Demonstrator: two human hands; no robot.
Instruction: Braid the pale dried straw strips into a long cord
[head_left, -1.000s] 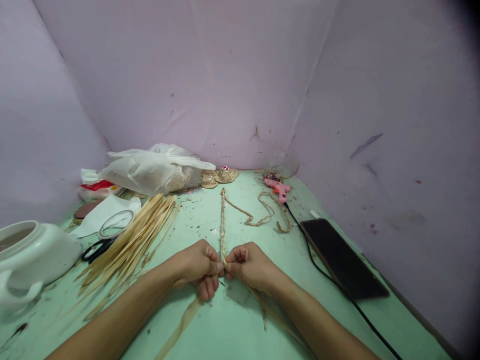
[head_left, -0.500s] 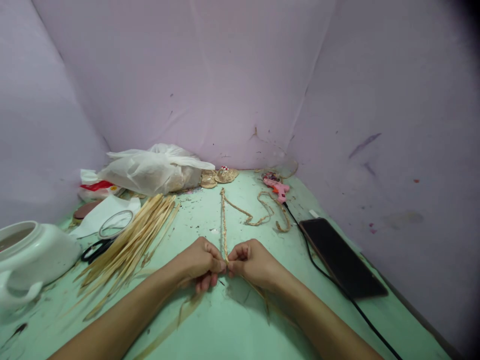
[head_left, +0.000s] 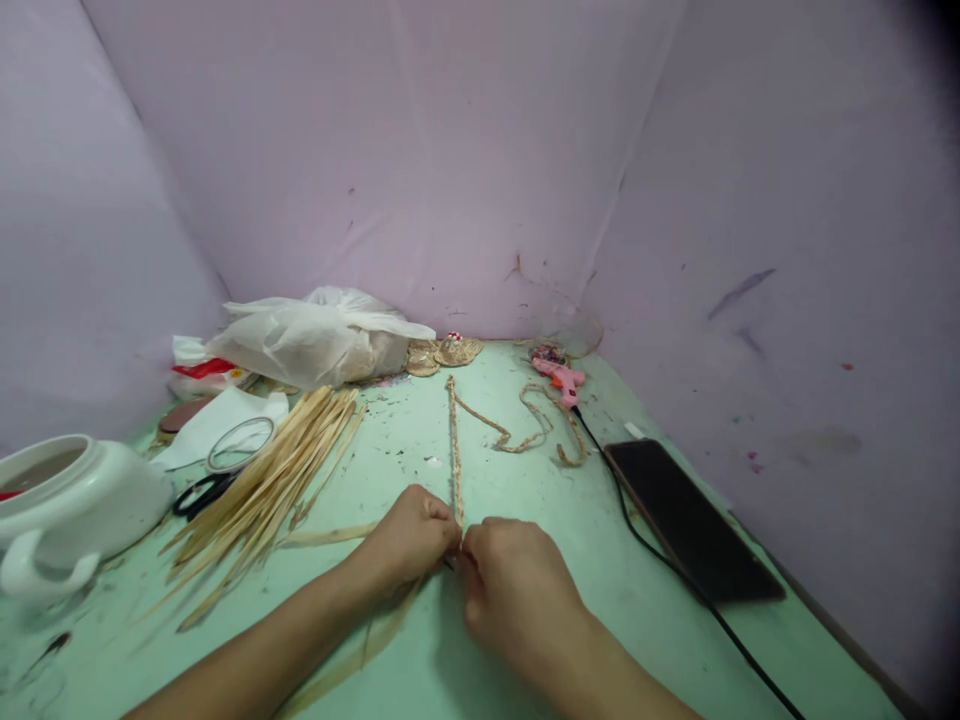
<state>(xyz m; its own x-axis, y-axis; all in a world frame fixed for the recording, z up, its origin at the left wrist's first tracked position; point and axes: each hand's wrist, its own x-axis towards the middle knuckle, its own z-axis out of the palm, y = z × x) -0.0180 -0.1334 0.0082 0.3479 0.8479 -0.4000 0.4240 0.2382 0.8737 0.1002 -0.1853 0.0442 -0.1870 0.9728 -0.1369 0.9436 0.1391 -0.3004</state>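
Note:
A thin straw braid (head_left: 456,460) runs down the green table toward me, and its far part bends back to the right in loose curves. My left hand (head_left: 416,530) is closed at the braid's near end, thumb and fingers pinching it. Right beside it my right hand (head_left: 514,580) is closed too, knuckles up, its fingertips meeting the same end; what lies inside its fingers is mostly hidden. Loose flat straw strands (head_left: 375,645) trail from under my left hand toward the table's near side. Another strand (head_left: 330,537) sticks out to the left.
Left of my hands lie a bundle of dry straw strips (head_left: 277,490), black-handled scissors (head_left: 199,495), a tape ring (head_left: 240,445) and a white ceramic pot (head_left: 112,500). A white plastic bag (head_left: 315,335) sits behind. To the right are a pink glue gun (head_left: 562,378), its black cord and a phone (head_left: 690,520).
My right hand has turned over, knuckles now up, and moved slightly nearer to me. A strand now shows to the left of my left hand. The view has shifted slightly.

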